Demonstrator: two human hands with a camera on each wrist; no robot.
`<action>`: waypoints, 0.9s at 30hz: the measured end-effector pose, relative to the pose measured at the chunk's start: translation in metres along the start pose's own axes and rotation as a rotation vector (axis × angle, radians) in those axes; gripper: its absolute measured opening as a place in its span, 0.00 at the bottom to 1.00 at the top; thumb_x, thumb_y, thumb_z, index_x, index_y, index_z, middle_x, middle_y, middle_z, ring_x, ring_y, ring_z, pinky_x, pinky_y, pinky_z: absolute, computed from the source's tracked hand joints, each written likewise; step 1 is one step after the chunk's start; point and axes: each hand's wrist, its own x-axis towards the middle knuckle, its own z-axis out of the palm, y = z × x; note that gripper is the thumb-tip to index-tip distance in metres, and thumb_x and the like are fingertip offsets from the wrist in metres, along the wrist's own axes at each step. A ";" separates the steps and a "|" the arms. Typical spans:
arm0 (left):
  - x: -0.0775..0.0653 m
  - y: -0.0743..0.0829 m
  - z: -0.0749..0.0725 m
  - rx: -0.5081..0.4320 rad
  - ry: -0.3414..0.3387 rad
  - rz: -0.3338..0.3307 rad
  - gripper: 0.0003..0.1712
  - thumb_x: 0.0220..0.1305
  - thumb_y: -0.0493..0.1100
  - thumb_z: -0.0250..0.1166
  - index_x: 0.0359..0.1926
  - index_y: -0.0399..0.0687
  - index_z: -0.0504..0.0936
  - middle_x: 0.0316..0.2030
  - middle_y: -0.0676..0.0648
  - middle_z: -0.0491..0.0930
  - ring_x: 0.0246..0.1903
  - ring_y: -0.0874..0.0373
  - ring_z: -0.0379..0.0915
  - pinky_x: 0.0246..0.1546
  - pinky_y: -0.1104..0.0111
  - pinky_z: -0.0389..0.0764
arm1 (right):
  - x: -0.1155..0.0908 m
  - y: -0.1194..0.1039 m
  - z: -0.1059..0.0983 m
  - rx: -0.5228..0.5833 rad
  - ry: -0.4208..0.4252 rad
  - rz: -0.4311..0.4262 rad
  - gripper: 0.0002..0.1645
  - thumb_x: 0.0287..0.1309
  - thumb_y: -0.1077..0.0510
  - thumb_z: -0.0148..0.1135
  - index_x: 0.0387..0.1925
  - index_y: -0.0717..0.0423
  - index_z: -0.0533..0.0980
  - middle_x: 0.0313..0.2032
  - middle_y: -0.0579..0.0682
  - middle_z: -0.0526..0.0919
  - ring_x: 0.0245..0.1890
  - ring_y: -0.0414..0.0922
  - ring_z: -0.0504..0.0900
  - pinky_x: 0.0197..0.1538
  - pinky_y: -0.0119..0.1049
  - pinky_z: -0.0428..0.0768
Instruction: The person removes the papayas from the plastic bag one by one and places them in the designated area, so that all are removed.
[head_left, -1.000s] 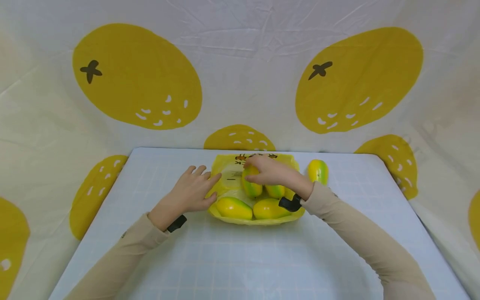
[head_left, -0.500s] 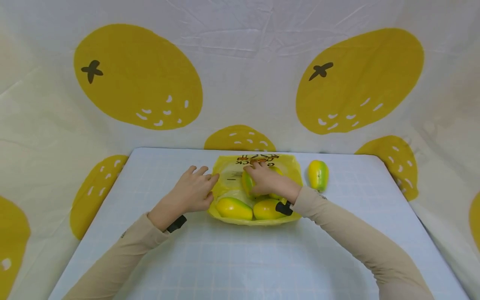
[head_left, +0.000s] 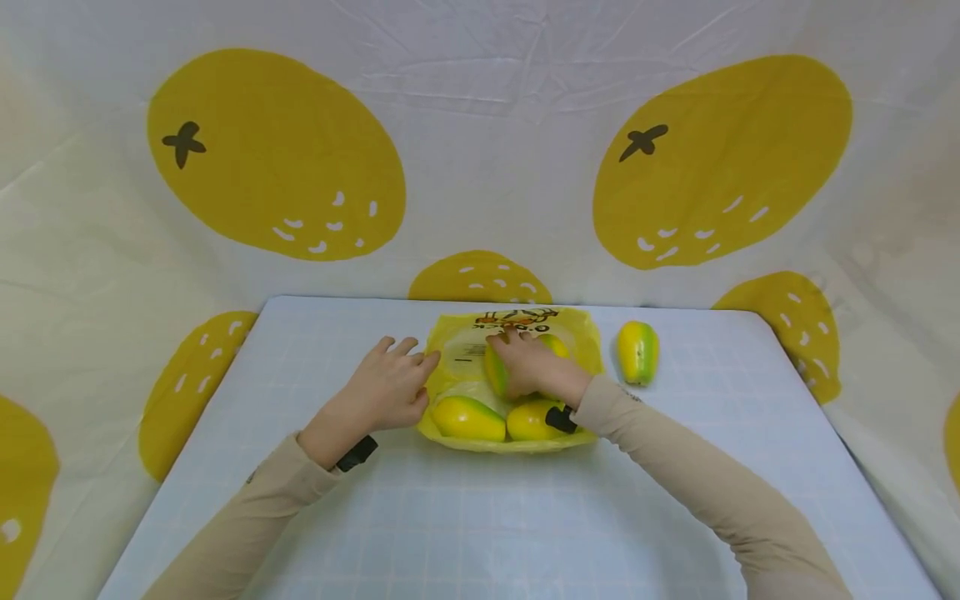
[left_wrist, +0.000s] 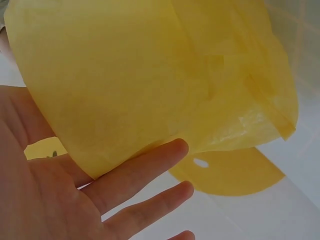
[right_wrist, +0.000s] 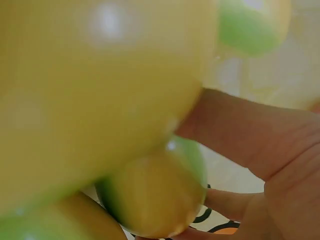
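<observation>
A yellow plastic bag [head_left: 453, 337] with dark print lies opened out mid-table. On its front part are two yellow-green mangoes, one at left [head_left: 468, 418] and one at right [head_left: 528, 419]. My right hand [head_left: 534, 367] is over the bag, with thumb and fingers round another mango [right_wrist: 155, 195], mostly covered by the hand in the head view. A further mango [head_left: 555, 344] shows just behind that hand. At the bag's left edge is my left hand [head_left: 390, 387], its fingers spread. In the left wrist view the yellow sheet [left_wrist: 125, 75] passes between its thumb and straight fingers.
One more mango [head_left: 638, 352] lies on the pale checked tabletop [head_left: 480, 525], right of the bag. A white curtain with large yellow fruit prints [head_left: 273, 154] rises directly behind the table and along both sides.
My right hand has come down and slightly nearer over the mangoes, its forearm shifting left and uncovering the lone mango at right. My left hand has stayed nearly still.
</observation>
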 end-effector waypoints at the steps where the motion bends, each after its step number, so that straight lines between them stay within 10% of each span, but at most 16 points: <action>1: 0.000 0.000 0.001 -0.003 0.001 -0.002 0.28 0.60 0.45 0.60 0.61 0.39 0.78 0.47 0.42 0.84 0.56 0.42 0.72 0.55 0.45 0.72 | 0.000 0.000 0.001 -0.010 0.003 -0.001 0.59 0.46 0.58 0.73 0.77 0.54 0.52 0.74 0.67 0.49 0.70 0.66 0.57 0.68 0.57 0.64; 27: -0.001 0.001 0.000 -0.015 -0.003 -0.020 0.27 0.61 0.46 0.60 0.60 0.39 0.78 0.47 0.42 0.84 0.57 0.42 0.72 0.55 0.45 0.72 | -0.003 0.002 -0.008 0.105 0.002 -0.029 0.60 0.43 0.61 0.75 0.77 0.54 0.55 0.75 0.65 0.49 0.72 0.65 0.55 0.63 0.56 0.69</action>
